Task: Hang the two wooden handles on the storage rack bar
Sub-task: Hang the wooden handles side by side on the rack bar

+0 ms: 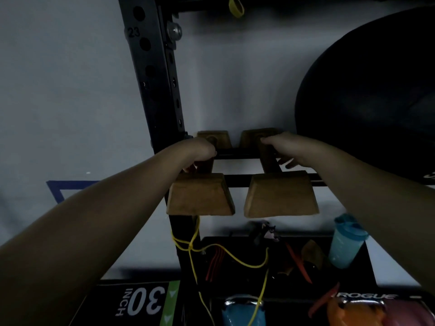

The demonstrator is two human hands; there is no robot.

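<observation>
Two wooden handles lie side by side across the black rack bars (237, 178), each a round grip between trapezoid end blocks. My left hand (196, 152) is wrapped around the grip of the left wooden handle (200, 195). The right wooden handle (281, 195) has my right hand (286, 147) closed over its grip. The near end blocks hang in front of the front bar, and the far blocks sit beyond the rear bar, close to the wall. The grips themselves are mostly hidden by my fingers.
A black perforated upright (153, 74) rises at the left. A large dark ball (372, 95) fills the right. Below are a yellow cord (193, 248), a blue shaker bottle (346, 243), kettlebells (242, 311) and a box marked 30 inch (143, 302).
</observation>
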